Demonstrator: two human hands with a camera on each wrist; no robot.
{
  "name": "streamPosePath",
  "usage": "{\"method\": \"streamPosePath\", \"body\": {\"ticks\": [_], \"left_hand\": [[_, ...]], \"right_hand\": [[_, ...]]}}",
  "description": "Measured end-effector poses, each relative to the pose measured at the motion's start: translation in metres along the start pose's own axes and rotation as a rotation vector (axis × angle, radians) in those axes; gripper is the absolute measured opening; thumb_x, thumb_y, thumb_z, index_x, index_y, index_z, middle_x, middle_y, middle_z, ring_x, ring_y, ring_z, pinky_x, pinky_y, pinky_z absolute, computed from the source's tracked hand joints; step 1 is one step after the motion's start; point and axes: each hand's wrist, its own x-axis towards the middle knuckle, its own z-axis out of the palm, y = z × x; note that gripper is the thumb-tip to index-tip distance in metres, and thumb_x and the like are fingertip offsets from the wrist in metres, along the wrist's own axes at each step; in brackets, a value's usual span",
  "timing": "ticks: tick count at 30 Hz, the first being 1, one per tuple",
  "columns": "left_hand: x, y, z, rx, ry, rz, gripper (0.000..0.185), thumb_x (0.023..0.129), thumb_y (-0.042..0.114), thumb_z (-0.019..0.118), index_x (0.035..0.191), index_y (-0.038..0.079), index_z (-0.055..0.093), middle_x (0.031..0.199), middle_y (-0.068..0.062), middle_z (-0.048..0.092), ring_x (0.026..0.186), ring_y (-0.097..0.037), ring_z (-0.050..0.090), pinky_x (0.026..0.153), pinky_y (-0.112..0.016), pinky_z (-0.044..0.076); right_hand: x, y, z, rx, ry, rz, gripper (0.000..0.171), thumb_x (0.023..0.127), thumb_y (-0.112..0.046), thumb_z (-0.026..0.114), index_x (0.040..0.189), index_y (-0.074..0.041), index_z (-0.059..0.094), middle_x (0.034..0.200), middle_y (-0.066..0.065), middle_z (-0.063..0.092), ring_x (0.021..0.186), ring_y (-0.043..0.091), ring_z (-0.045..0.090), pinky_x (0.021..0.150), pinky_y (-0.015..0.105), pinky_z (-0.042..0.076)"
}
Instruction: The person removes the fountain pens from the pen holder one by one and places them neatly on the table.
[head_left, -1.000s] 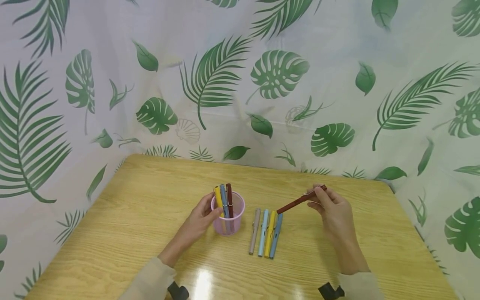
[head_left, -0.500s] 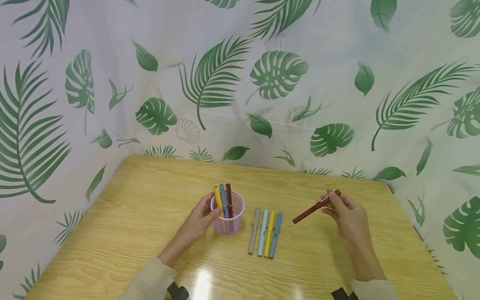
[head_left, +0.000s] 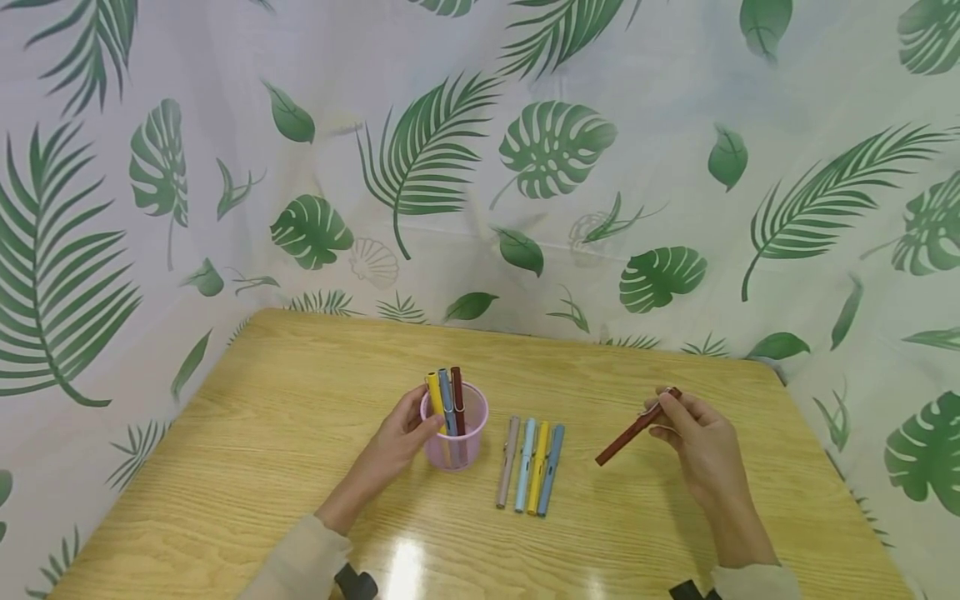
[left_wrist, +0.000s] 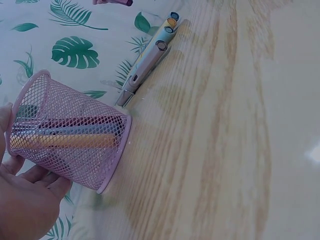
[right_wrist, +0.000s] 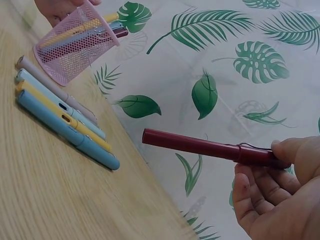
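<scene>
Right hand (head_left: 705,443) pinching slim dark-red pen (head_left: 630,435) by its clip end, above yellowish wooden table (head_left: 315,375), long axis slanting, free end pointing down-left, left hand (head_left: 396,439) gripping round pink mesh cup (head_left: 472,450).

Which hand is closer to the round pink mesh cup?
Left: the left hand grips the round pink mesh cup. The right hand is apart, to the cup's right, beyond four slim gray, yellow and blue pens, pinching a slim dark red pen.

There are eight pens (head_left: 537,468) and one cup (head_left: 473,448).
</scene>
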Motion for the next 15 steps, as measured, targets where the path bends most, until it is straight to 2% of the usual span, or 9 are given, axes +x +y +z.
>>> {"method": "streamPosePath", "body": {"ticks": [7,10,15], "left_hand": [[0.001,-0.001,0.001,0.003,0.006,-0.002,0.07,0.108,0.029,0.058,0.163,0.005,0.022,0.167,-0.02,0.025,0.152,-0.038,0.027,0.124,-0.049,0.024],[0.001,-0.001,0.001,-0.001,0.006,-0.004,0.069,0.108,0.027,0.058,0.163,0.004,0.022,0.167,-0.02,0.024,0.153,-0.038,0.026,0.124,-0.049,0.024],[0.001,0.001,0.002,-0.011,0.008,-0.004,0.069,0.108,0.024,0.057,0.162,0.001,0.022,0.166,-0.024,0.025,0.151,-0.041,0.028,0.123,-0.05,0.025]], "right_hand": [[0.0,0.006,-0.003,-0.036,-0.008,0.017,0.019,0.104,-0.014,0.064,0.094,0.001,0.071,0.099,0.002,0.076,0.095,0.012,0.07,0.074,0.023,0.061],[-0.001,0.008,-0.005,-0.068,-0.02,0.031,0.021,0.105,-0.016,0.063,0.098,0.003,0.072,0.1,0.0,0.076,0.1,0.012,0.069,0.075,0.023,0.061],[0.0,0.011,-0.005,-0.171,-0.058,0.079,0.031,0.105,-0.022,0.063,0.11,0.008,0.069,0.114,-0.004,0.07,0.1,0.013,0.068,0.079,0.024,0.061]]}}
